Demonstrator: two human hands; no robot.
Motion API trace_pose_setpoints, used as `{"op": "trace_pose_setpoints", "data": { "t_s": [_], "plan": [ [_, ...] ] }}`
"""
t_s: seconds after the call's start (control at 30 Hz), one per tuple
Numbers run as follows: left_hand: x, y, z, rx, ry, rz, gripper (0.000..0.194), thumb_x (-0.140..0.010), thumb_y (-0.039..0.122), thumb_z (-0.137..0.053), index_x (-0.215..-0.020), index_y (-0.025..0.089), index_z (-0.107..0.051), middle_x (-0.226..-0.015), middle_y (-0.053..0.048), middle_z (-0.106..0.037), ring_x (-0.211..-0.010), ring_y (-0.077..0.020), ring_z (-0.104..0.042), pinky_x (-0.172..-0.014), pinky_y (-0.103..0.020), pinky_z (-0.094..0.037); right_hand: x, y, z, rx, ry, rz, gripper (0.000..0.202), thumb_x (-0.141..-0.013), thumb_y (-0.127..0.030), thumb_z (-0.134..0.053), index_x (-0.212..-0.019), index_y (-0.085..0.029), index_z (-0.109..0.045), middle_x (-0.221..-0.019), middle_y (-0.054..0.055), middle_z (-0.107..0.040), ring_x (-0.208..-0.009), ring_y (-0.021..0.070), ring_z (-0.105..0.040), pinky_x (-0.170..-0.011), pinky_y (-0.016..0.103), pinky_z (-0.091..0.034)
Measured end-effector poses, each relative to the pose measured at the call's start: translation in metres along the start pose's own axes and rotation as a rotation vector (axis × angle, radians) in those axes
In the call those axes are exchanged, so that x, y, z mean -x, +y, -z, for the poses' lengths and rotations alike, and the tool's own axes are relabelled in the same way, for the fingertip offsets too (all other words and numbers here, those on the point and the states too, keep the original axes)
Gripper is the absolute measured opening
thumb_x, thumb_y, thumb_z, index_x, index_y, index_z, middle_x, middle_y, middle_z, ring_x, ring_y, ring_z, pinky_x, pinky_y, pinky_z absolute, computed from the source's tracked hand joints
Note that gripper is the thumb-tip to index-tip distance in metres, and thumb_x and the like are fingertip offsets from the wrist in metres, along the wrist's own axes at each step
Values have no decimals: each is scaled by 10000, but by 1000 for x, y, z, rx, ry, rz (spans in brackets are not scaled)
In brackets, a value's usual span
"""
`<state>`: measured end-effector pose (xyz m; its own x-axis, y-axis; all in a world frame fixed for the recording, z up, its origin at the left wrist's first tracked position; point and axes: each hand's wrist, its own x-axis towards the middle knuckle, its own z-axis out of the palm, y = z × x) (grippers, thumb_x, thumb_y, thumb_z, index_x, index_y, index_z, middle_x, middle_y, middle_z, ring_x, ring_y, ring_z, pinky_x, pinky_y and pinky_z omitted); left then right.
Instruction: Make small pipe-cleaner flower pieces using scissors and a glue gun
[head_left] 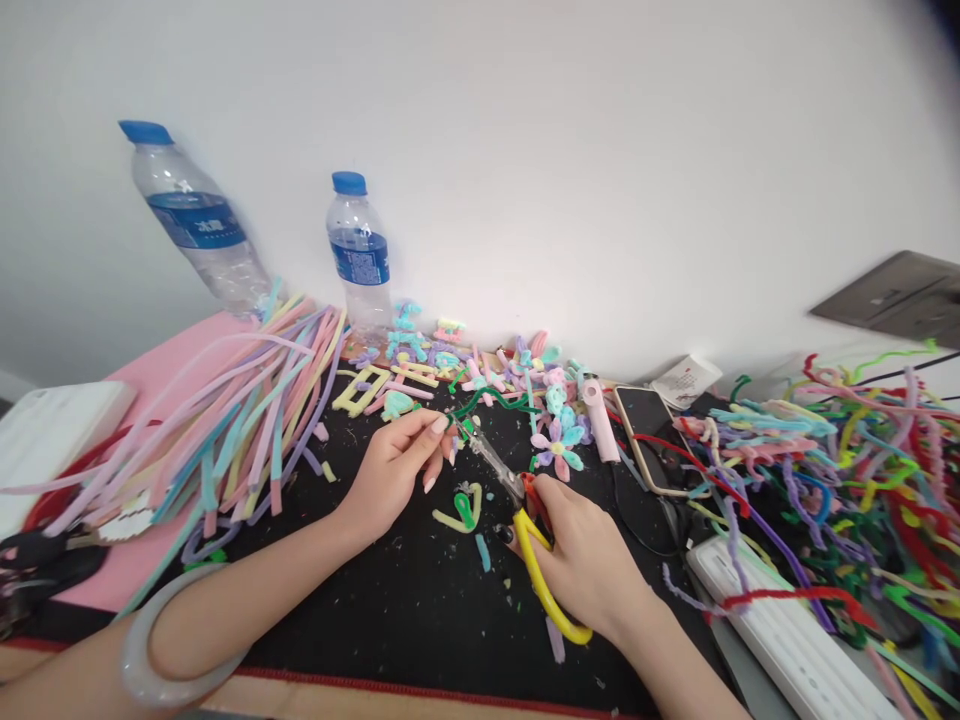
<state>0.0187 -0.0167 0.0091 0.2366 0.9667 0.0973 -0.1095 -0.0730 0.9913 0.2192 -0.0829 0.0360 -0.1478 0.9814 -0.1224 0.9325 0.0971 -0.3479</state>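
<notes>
My left hand pinches a dark green pipe cleaner between thumb and fingertips, and its wavy length runs off to the right. My right hand is wrapped round the scissors, which have yellow and red handles. The metal blades point up and left, with their tips at the green pipe cleaner beside my left fingertips. Below the blades, a bright green loop and a pale yellow-green bent piece lie on the black mat. A short blue piece rests near them.
Two water bottles stand by the wall. Pastel pipe cleaners are heaped at left, finished flower shapes at the back. A phone, a power strip and tangled colourful pipe cleaners are at right.
</notes>
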Motion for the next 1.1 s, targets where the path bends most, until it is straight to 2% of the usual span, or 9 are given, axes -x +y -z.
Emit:
{"op": "trace_pose_setpoints", "data": {
  "t_s": [0.1,0.27,0.53,0.63,0.73,0.8,0.93,1.03,1.1],
  "plan": [
    [1,2,-1,-34,-47,0,306,-928,329,-434,-690,161,-527,-661,35,-519,-413,-48,-383,-488,-229,-319,-3,-3,-3,-1,23,12,126,-787,-278,-519,-762,-217,-412,-760,-3,-563,-632,159,-492,-554,242,-267],
    [3,5,0,-165,-103,22,345,-938,348,-408,-670,172,-535,-480,60,-451,-408,-73,-385,-552,-244,-336,-7,-6,-3,-21,37,2,176,-764,-274,-533,-709,-216,-377,-705,-23,-536,-571,135,-440,-525,237,-230],
    [2,2,1,-173,-121,38,334,-926,373,-419,-681,182,-541,-488,49,-474,-415,-87,-382,-564,-255,-347,-9,-6,-5,-37,64,18,226,-745,-269,-561,-673,-213,-355,-646,-39,-506,-544,121,-386,-511,238,-198],
    [2,3,1,-179,-116,30,320,-922,355,-428,-678,189,-551,-459,65,-455,-411,-86,-386,-739,-292,-405,-10,-5,-6,-49,59,13,255,-779,-316,-542,-647,-212,-351,-615,-35,-490,-533,121,-376,-506,236,-207],
    [1,5,1,-182,-97,-10,317,-921,322,-433,-663,196,-567,-420,87,-422,-399,-81,-397,-977,-341,-322,-11,-1,-4,-36,59,1,276,-823,-356,-502,-634,-213,-361,-595,-26,-493,-532,127,-412,-503,233,-224],
    [0,6,1,-186,-77,-26,318,-914,313,-440,-657,197,-587,-416,86,-434,-392,-85,-405,-1027,-352,-285,-10,2,-1,30,70,-36,272,-823,-377,-513,-644,-212,-391,-599,-19,-515,-533,134,-452,-500,234,-227],
    [1,6,2,-193,-50,-30,272,-881,308,-497,-665,184,-607,-531,58,-567,-399,-69,-420,-961,-335,-357,-8,6,3,183,53,-138,218,-810,-374,-551,-691,-207,-475,-654,15,-597,-587,180,-568,-507,243,-249],
    [3,6,2,-219,-81,-10,277,-888,330,-483,-681,170,-577,-590,34,-583,-417,-68,-420,-681,-261,-442,-4,8,2,218,8,-159,171,-806,-361,-575,-807,-193,-539,-745,55,-657,-673,232,-635,-527,257,-303],
    [2,10,4,-272,-137,-1,293,-904,351,-446,-701,169,-552,-599,26,-559,-428,-76,-411,-497,-220,-369,-2,9,-1,215,-1,-150,205,-812,-351,-582,-923,-181,-554,-820,76,-678,-732,254,-655,-553,270,-351]
  ]
}}
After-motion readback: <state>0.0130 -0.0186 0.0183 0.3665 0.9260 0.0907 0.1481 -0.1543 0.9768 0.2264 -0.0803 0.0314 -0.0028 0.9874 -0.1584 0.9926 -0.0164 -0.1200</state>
